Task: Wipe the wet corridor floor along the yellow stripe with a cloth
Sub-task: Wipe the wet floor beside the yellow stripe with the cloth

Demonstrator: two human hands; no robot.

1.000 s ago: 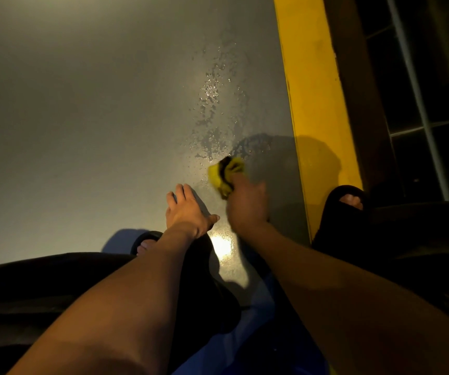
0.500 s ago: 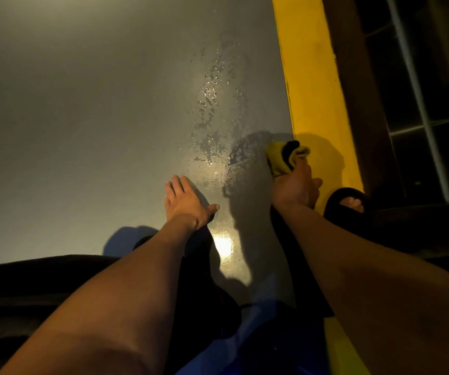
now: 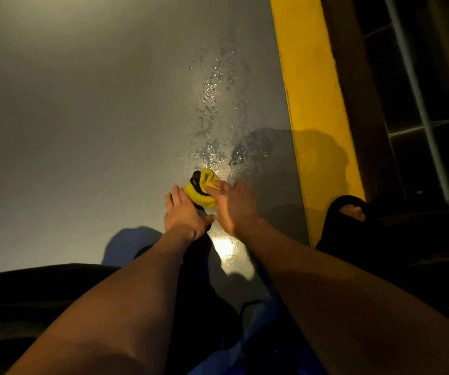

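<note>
Right hand presses bunched cloth on floor, fingers fairly straight over it, at near end of wet patch, left of stripe. Left hand flat, fingers extended beside cloth, likely bracing crouch.

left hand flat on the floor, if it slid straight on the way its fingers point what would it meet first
The left hand points up and slightly right; its fingertips already sit beside the yellow cloth under the right hand, so probably the cloth, though it might just slip past onto the water droplets.
</note>
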